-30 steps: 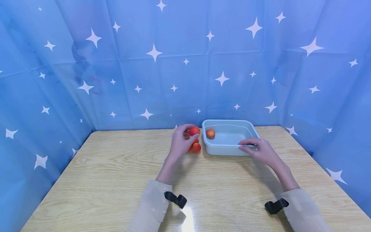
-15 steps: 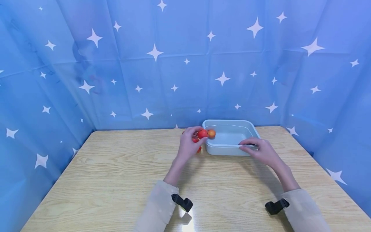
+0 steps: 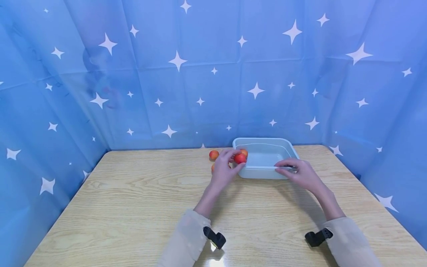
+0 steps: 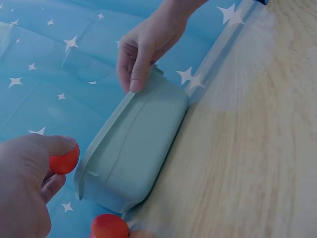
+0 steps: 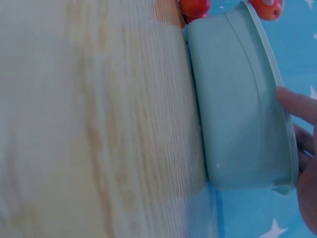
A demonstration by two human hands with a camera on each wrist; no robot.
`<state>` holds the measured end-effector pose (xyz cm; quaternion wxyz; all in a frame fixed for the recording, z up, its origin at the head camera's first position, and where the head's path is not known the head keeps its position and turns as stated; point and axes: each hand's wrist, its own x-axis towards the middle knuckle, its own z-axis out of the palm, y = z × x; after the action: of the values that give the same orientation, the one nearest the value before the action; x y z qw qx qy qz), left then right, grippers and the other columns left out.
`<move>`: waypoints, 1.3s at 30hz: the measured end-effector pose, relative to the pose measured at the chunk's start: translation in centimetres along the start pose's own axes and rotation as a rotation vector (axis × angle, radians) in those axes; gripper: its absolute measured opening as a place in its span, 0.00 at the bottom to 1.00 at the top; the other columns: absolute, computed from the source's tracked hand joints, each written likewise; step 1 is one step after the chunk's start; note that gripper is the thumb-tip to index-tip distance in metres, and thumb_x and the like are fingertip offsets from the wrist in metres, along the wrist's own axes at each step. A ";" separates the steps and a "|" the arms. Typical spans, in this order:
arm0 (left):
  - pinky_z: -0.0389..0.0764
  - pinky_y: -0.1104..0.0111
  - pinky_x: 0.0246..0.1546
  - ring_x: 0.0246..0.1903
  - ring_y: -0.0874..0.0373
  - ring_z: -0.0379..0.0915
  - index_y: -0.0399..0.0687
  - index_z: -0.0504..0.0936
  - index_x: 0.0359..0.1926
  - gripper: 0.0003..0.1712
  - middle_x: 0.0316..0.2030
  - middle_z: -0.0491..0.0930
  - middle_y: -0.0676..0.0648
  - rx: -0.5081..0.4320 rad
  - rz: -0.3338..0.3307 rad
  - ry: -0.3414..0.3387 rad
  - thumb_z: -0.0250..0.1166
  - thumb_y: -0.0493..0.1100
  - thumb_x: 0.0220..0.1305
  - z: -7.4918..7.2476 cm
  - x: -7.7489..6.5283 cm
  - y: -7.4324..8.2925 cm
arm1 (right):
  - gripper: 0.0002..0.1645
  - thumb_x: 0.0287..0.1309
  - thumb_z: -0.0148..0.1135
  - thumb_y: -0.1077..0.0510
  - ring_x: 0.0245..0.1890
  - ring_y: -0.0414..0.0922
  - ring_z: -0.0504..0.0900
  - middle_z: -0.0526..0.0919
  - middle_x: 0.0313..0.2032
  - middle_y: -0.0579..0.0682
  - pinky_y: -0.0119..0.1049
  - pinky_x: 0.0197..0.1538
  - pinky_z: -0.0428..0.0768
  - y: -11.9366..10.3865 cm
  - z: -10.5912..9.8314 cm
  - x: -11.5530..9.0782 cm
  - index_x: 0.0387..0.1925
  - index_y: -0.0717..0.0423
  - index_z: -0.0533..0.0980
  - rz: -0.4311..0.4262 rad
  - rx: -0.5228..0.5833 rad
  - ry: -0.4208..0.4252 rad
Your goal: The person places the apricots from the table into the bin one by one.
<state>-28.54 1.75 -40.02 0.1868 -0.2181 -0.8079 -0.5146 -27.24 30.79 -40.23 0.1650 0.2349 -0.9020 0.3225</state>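
My left hand [image 3: 224,167] pinches a small red apple [image 3: 240,158] between thumb and fingers, at the left rim of a pale blue-green plastic box [image 3: 260,172]. In the left wrist view this held apple [image 4: 64,161] shows beside the box's near end, up at rim height. My right hand [image 3: 297,171] grips the box's front rim near its right corner, thumb outside and fingers over the inside. A yellow-red apple [image 3: 244,152] lies inside the box at its left end, partly covered by the held one.
Left of the box, a red-yellow apple [image 3: 214,154] sits on the wooden table [image 3: 133,207]. More apples lie close by, mostly hidden behind my left hand; one red apple [image 4: 110,226] shows in the left wrist view. A blue star-patterned curtain [image 3: 200,74] hangs behind the table.
My left hand has carried the red apple rightward from the group on the table to over the box's left rim. My right hand has stayed on the front rim.
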 end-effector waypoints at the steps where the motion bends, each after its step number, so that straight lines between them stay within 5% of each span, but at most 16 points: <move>1: 0.81 0.72 0.42 0.43 0.47 0.80 0.41 0.83 0.56 0.23 0.53 0.77 0.42 0.002 0.003 -0.003 0.74 0.37 0.60 0.1 0.0 0.0 | 0.09 0.64 0.69 0.57 0.41 0.35 0.82 0.87 0.40 0.42 0.26 0.44 0.77 0.0 0.0 0.0 0.45 0.48 0.87 0.000 0.000 -0.001; 6: 0.82 0.69 0.43 0.43 0.44 0.78 0.39 0.83 0.57 0.22 0.52 0.78 0.40 -0.011 0.018 -0.012 0.74 0.36 0.61 0.3 -0.2 0.1 | 0.08 0.63 0.69 0.58 0.41 0.35 0.82 0.88 0.40 0.43 0.25 0.44 0.77 0.0 0.0 0.0 0.44 0.48 0.87 -0.003 0.003 0.003; 13: 0.84 0.54 0.46 0.45 0.44 0.78 0.38 0.82 0.59 0.24 0.52 0.78 0.39 -0.014 0.041 -0.016 0.73 0.34 0.61 0.6 -0.1 0.0 | 0.08 0.63 0.69 0.58 0.41 0.34 0.82 0.87 0.40 0.42 0.24 0.44 0.76 0.0 0.0 0.0 0.44 0.48 0.87 0.000 0.002 0.003; 26: 0.81 0.62 0.53 0.49 0.44 0.79 0.44 0.80 0.62 0.26 0.54 0.79 0.40 0.006 0.012 -0.035 0.71 0.34 0.63 0.8 -0.2 -0.3 | 0.09 0.64 0.69 0.56 0.42 0.37 0.81 0.87 0.40 0.43 0.26 0.46 0.77 -0.2 0.0 0.1 0.45 0.49 0.87 0.020 -0.023 -0.002; 34: 0.82 0.55 0.52 0.48 0.41 0.78 0.38 0.80 0.60 0.24 0.53 0.77 0.35 -0.057 0.009 -0.030 0.70 0.31 0.63 0.5 -0.2 -0.1 | 0.09 0.63 0.70 0.57 0.41 0.35 0.80 0.88 0.40 0.43 0.24 0.44 0.76 -0.1 0.0 0.0 0.45 0.49 0.87 0.012 -0.002 -0.002; 39: 0.83 0.62 0.50 0.48 0.42 0.79 0.42 0.81 0.60 0.23 0.54 0.77 0.39 -0.065 -0.013 -0.030 0.69 0.33 0.64 0.1 -0.3 -0.1 | 0.09 0.62 0.70 0.58 0.38 0.36 0.79 0.88 0.39 0.44 0.26 0.40 0.75 0.1 0.0 -0.1 0.44 0.50 0.87 0.009 0.008 0.000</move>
<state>-28.35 1.80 -40.27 0.1643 -0.2266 -0.7949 -0.5384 -27.26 30.88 -40.32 0.1624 0.2314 -0.9018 0.3269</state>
